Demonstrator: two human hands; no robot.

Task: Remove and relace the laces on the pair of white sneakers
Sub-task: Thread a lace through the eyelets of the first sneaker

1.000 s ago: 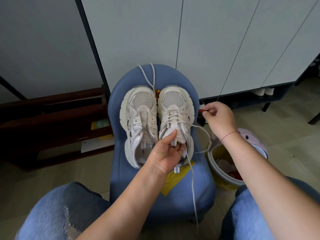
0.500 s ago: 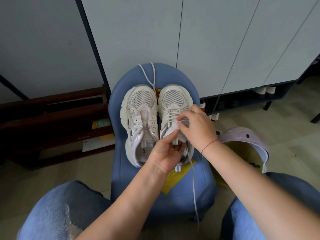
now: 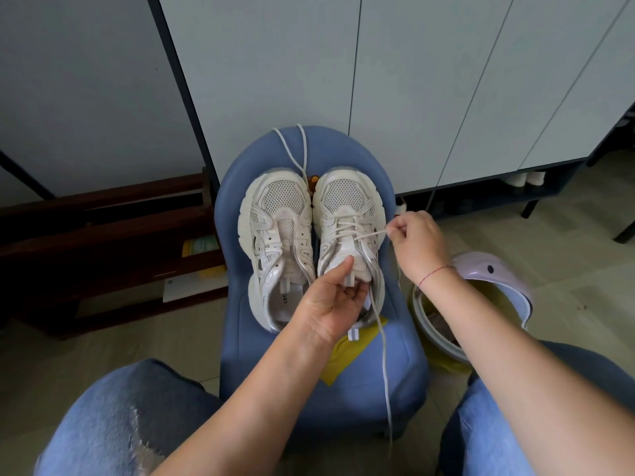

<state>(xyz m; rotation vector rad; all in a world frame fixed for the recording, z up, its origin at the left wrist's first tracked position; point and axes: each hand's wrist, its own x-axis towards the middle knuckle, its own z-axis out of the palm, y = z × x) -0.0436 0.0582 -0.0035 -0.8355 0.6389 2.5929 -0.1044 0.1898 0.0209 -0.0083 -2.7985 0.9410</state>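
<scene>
left sneaker [image 3: 278,235]: on blue chair [image 3: 240,338] seat, left half; eyelets bare, no lace in it.
loose lace [image 3: 292,149]: draped over the chair back, well clear of the hands.
left hand [image 3: 330,304]: over the chair seat centre; thumb and fingers clamped on the right shoe's tongue. Should hold it firm so the shoe doesn't slide.
right sneaker [image 3: 347,201]: chair seat, right half, touching its mate; crossings in the lower eyelets.
working lace [image 3: 371,235]: taut from an upper eyelet out past the chair's right edge; the other end hangs off the chair front.
right hand [image 3: 415,242]: just off the chair's right edge, fingertips pinched on the lace. Best to pull level and steady, not yank.
bin [image 3: 498,280]: on the floor right of the chair; lace could snag there.
</scene>
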